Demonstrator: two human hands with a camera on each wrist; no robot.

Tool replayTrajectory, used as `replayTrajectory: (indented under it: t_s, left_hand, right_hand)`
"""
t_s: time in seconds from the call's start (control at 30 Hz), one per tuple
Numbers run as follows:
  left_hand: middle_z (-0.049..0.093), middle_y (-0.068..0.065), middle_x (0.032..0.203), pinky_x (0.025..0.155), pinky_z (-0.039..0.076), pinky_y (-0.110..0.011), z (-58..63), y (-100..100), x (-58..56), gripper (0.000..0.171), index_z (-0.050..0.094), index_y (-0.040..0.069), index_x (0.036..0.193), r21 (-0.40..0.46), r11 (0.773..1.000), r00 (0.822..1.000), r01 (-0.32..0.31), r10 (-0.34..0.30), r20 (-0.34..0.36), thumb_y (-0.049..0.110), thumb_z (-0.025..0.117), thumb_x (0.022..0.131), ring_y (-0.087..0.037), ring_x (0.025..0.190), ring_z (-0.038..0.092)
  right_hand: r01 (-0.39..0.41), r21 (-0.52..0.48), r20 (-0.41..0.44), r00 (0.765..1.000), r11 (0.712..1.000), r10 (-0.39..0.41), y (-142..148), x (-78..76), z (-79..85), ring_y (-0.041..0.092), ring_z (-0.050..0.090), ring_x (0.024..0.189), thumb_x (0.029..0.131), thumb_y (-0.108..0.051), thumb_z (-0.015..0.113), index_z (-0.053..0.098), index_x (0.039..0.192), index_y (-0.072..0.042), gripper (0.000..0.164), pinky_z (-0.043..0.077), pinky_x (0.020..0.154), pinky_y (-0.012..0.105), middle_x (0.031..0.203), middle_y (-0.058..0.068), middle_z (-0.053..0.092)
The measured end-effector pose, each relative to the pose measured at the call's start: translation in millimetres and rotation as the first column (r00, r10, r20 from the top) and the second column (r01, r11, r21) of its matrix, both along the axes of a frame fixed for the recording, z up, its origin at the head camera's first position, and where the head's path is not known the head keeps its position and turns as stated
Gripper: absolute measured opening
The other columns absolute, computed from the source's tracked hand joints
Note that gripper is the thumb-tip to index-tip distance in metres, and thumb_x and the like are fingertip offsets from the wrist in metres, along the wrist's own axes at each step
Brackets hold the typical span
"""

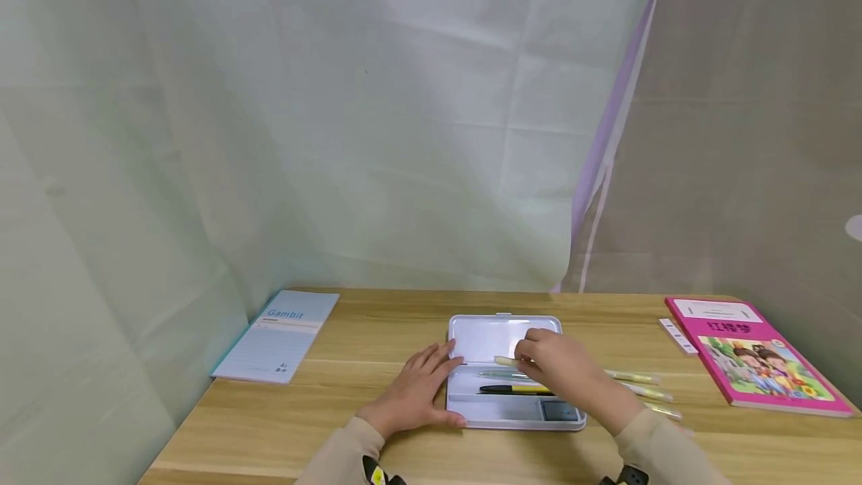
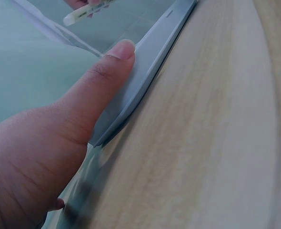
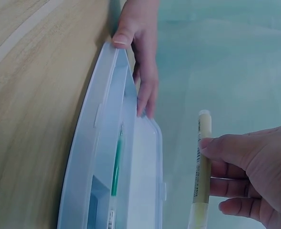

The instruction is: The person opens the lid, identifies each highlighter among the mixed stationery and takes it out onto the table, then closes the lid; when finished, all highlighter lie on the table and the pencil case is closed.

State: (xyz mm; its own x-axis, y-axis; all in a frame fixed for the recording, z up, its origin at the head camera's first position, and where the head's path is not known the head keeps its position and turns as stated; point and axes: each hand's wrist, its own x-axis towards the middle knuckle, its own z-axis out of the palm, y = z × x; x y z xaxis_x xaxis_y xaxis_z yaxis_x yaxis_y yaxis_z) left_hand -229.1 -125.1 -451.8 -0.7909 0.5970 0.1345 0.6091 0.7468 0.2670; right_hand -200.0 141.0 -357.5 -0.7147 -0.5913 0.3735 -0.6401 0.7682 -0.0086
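Note:
A white pencil case [image 1: 494, 424] lies open on the table with its lid [image 1: 481, 339] folded back. My left hand [image 1: 420, 391] rests on its left end, fingers spread, thumb [image 2: 114, 59] on the front corner. My right hand [image 1: 559, 365] pinches a pale yellow highlighter [image 3: 202, 164] between thumb and fingers, above the back of the case. In the long compartment lie a clear green pen [image 3: 116, 167] and a black and yellow pen [image 1: 498, 390]. A dark block [image 1: 559, 411] fills the small front right compartment.
Several yellow-tipped pens [image 1: 649, 394] lie on the table right of the case, partly behind my right forearm. A pale blue notebook [image 1: 279, 335] is at the far left. On the right are a pink book [image 1: 723, 388] and a small white strip [image 1: 677, 337]. Curtains hang behind.

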Motion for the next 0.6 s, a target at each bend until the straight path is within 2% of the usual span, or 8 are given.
replayTrajectory:
  t_s: [0.2, 0.6]
  left_hand:
    - [0.020, -0.004, 0.162, 0.114, 0.030, -0.057, 0.9, 0, 1.0, 0.094, 0.038, 0.021, 0.147, -0.004, 1.000, 1.000, -0.002, 0.002, -0.002, 0.071, 0.066, 0.072, -0.036, 0.144, 0.027]
    - [0.019, -0.004, 0.162, 0.113, 0.029, -0.058, 3.1, 0, 1.4, 0.095, 0.038, 0.021, 0.147, -0.004, 1.000, 1.000, 0.001, -0.001, 0.011, 0.071, 0.066, 0.072, -0.036, 0.144, 0.027]
  right_hand:
    - [0.004, -0.006, 0.008, 1.000, 1.000, -0.004, 9, 5.5, 1.7, -0.001, 0.043, 0.061, 0.081, -0.013, 0.074, 0.065, 0.076, -0.019, 0.012, 0.040, 0.052, 0.016, 0.072, -0.011, 0.053]
    - [0.007, -0.030, 0.039, 0.999, 1.000, -0.005, 30, 16.2, 6.5, -0.002, 0.045, 0.067, 0.080, -0.013, 0.075, 0.067, 0.078, -0.020, 0.011, 0.044, 0.056, 0.019, 0.074, -0.014, 0.054]
